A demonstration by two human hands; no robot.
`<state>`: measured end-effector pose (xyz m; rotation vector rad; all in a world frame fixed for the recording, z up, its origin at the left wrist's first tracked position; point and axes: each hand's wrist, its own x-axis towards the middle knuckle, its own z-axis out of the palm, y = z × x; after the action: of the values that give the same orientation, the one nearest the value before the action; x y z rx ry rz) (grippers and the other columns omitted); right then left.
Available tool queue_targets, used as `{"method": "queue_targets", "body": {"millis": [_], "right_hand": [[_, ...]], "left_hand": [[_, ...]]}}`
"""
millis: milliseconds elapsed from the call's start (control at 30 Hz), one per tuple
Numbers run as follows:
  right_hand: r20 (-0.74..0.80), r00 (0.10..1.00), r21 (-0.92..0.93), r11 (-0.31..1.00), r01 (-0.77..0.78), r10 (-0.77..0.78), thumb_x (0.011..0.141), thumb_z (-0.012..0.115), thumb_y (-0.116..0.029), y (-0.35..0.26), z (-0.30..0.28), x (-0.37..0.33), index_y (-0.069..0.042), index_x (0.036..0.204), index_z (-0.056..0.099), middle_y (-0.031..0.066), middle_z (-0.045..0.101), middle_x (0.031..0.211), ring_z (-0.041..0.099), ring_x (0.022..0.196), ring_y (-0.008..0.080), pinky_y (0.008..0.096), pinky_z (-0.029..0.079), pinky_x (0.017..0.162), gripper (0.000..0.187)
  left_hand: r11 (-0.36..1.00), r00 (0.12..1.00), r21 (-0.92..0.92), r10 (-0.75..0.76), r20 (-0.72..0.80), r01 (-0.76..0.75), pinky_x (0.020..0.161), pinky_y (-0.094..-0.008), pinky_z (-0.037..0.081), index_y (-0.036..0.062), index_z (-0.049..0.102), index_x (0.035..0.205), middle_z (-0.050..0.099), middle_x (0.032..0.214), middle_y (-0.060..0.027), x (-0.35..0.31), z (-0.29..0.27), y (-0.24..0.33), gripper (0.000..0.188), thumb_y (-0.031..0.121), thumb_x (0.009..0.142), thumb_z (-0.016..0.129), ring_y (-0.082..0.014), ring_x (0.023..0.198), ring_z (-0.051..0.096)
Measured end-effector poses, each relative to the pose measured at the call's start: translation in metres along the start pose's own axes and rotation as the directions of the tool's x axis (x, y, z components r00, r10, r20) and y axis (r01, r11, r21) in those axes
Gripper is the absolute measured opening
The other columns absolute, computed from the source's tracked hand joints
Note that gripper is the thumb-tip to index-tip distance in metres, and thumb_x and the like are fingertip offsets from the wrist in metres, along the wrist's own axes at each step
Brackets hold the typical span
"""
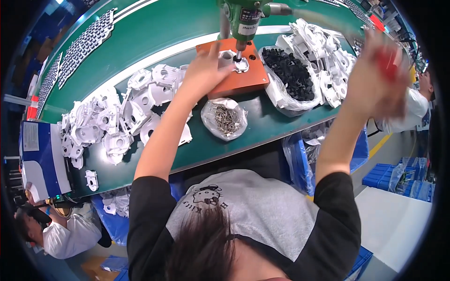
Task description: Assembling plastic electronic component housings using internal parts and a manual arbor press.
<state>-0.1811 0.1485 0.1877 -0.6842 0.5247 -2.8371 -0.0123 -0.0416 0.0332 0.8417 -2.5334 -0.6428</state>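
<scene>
My left hand (206,70) lies over the left side of an orange block (248,85). Its thumb and fingers are bent around a white plastic part (227,57) on the block, steadying it. Directly above that part is a green press (244,21), its spindle tip coming down at the white part. My right hand (370,79), raised at the right and blurred by motion, is closed around the red knob (388,64) at the end of the press's lever (323,21). In front of the block sits a clear bag of small metal screws (226,120).
White plastic parts (101,119) pile up on the left of the green table (206,149). A bag of black pieces (293,75) and more white parts (323,51) stand at the right. Blue bins (300,159) sit below the edge. Other people work at both sides.
</scene>
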Motion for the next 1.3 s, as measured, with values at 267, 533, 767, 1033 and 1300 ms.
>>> {"method": "queue_targets", "body": {"millis": [267, 533, 767, 1033, 1300], "right_hand": [[0.341, 0.824, -0.528, 0.817, -0.231, 0.453, 0.088, 0.047, -0.032, 0.165, 0.033, 0.108, -0.014, 0.099, 0.057, 0.0019, 0.055, 0.089, 0.05, 0.082, 0.0102, 0.0247, 0.039, 0.073, 0.024], [0.343, 0.841, -0.939, 0.147, 0.31, 0.418, 0.083, 0.057, -0.019, 0.03, -0.132, 0.059, 0.0, 0.11, 0.059, 0.008, 0.062, 0.101, 0.056, 0.096, 0.0151, 0.027, 0.042, 0.084, 0.033], [-0.058, 0.91, -0.67, -0.692, 0.27, 0.411, 0.083, 0.061, -0.032, -0.057, -0.228, 0.016, -0.007, 0.115, 0.053, 0.0216, 0.059, 0.095, 0.057, 0.091, 0.0384, 0.0433, 0.045, 0.077, 0.042], [-0.086, 0.963, -0.707, -0.697, 0.121, 0.255, 0.086, 0.051, -0.05, -0.026, -0.246, 0.004, -0.01, 0.115, 0.045, 0.0244, 0.063, 0.093, 0.059, 0.09, 0.0432, 0.0477, 0.044, 0.077, 0.05], [-0.182, 0.978, -0.675, -0.736, -0.052, 0.098, 0.084, 0.049, -0.054, -0.031, -0.277, 0.027, -0.013, 0.124, 0.043, 0.0201, 0.063, 0.101, 0.059, 0.096, 0.0392, 0.0458, 0.044, 0.083, 0.057]], "left_hand": [[0.946, 0.955, 0.16, 0.26, 0.141, -0.281, 0.078, -0.0418, 0.042, 0.009, 0.056, 0.095, 0.063, 0.088, -0.0121, 0.034, -0.023, 0.003, 0.035, 0.032, 0.071, 0.066, -0.03, 0.089, 0.06], [0.881, 0.973, 0.433, -0.108, -0.206, 0.19, 0.08, -0.0447, 0.045, 0.0112, 0.056, 0.105, 0.061, 0.102, -0.0136, 0.081, -0.054, -0.09, 0.043, 0.045, 0.078, 0.059, -0.0331, 0.096, 0.058], [0.903, 0.982, 0.425, -0.135, 0.132, 0.067, 0.09, -0.0446, 0.042, 0.0088, 0.054, 0.118, 0.059, 0.112, -0.0171, 0.057, -0.075, -0.102, 0.058, 0.049, 0.076, 0.06, -0.0344, 0.106, 0.055], [0.779, 0.853, 0.625, -0.356, 0.381, 0.046, 0.082, -0.0421, 0.044, 0.0082, 0.056, 0.106, 0.06, 0.104, -0.0172, 0.01, -0.08, -0.125, 0.04, 0.031, 0.073, 0.059, -0.0327, 0.096, 0.057], [0.97, 0.985, 0.191, 0.164, -0.049, -0.152, 0.076, -0.0347, 0.046, 0.005, 0.053, 0.11, 0.062, 0.093, -0.0169, 0.0, -0.085, -0.13, 0.03, 0.005, 0.08, 0.05, -0.0271, 0.087, 0.059]]}}
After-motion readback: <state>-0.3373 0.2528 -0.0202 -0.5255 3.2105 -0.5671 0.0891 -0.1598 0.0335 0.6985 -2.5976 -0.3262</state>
